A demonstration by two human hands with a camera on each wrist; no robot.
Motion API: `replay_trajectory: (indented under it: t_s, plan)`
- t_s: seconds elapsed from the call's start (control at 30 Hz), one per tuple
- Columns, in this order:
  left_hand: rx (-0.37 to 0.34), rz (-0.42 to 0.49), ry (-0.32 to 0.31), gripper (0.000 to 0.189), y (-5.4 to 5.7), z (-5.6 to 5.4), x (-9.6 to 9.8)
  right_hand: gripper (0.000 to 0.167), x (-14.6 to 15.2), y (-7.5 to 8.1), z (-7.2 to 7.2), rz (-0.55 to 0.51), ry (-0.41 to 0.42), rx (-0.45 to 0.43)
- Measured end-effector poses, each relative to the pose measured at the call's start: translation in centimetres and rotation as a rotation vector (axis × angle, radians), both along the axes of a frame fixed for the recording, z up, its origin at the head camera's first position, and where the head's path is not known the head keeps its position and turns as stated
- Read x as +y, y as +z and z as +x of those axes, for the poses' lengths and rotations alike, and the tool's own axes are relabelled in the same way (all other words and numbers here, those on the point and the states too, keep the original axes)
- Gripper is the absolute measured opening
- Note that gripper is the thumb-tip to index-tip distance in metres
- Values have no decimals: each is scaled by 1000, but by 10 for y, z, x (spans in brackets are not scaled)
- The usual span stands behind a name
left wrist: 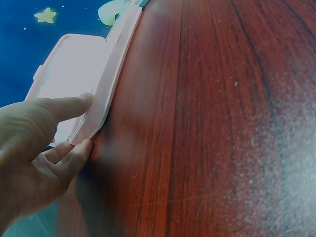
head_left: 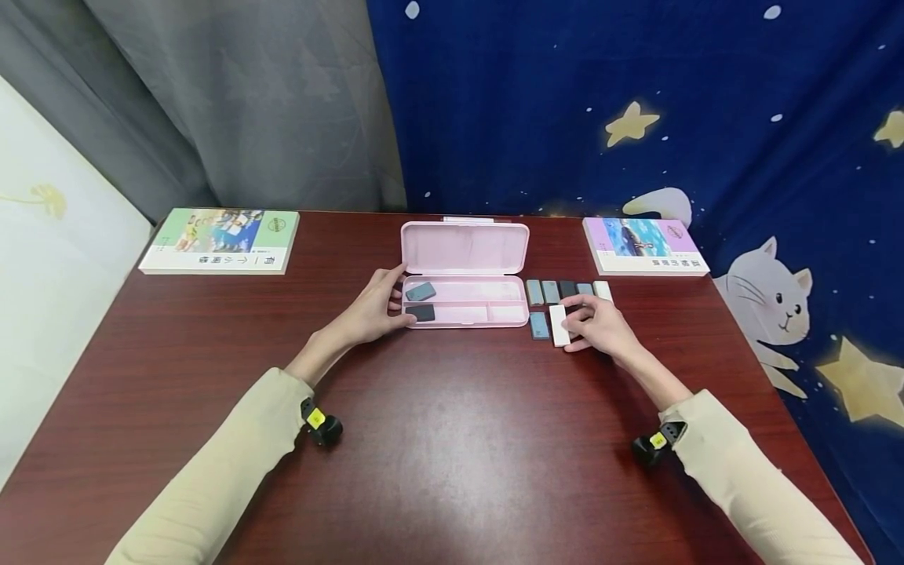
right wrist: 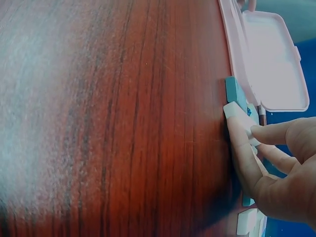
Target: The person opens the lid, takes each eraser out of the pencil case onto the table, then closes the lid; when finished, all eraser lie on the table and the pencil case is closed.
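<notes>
A pink pencil case (head_left: 462, 315) lies with its lid (head_left: 464, 248) raised. Its back compartment holds a blue-grey eraser (head_left: 421, 292); a black eraser (head_left: 421, 313) sits at the left of the front one. My left hand (head_left: 372, 308) grips the case's left end, thumb at the front corner, fingers along the side. Just right of the case, my right hand (head_left: 599, 323) pinches a white eraser (head_left: 559, 325) between thumb and fingers. Left of that is a blue eraser (head_left: 540, 326). A row behind includes a grey-blue eraser (head_left: 534, 293) and another white eraser (head_left: 603, 290), partly hidden by fingers.
A green-covered book (head_left: 219, 242) lies at the back left of the brown table (head_left: 452, 439). A purple-covered book (head_left: 646, 247) lies at the back right. Behind the case's lid a white strip (head_left: 468, 220) shows. Curtains hang along the table's far edge.
</notes>
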State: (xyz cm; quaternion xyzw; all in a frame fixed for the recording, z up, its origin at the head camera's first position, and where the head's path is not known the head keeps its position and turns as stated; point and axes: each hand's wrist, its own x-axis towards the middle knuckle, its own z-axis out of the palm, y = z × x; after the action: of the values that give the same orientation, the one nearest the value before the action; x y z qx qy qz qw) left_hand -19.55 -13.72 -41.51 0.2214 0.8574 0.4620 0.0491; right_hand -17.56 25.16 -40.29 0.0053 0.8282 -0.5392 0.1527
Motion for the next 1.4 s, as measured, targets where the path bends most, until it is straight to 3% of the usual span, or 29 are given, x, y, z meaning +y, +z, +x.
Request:
replay_trajectory:
  t_s: [0.43, 1.4]
  plan:
    - [1, 20, -2, 91, 1, 1, 0, 38, -2, 1, 1, 53, -10, 15]
    - [-4, 24, -1, 91, -3, 0, 1, 40, -1, 3, 3, 50, -6, 8]
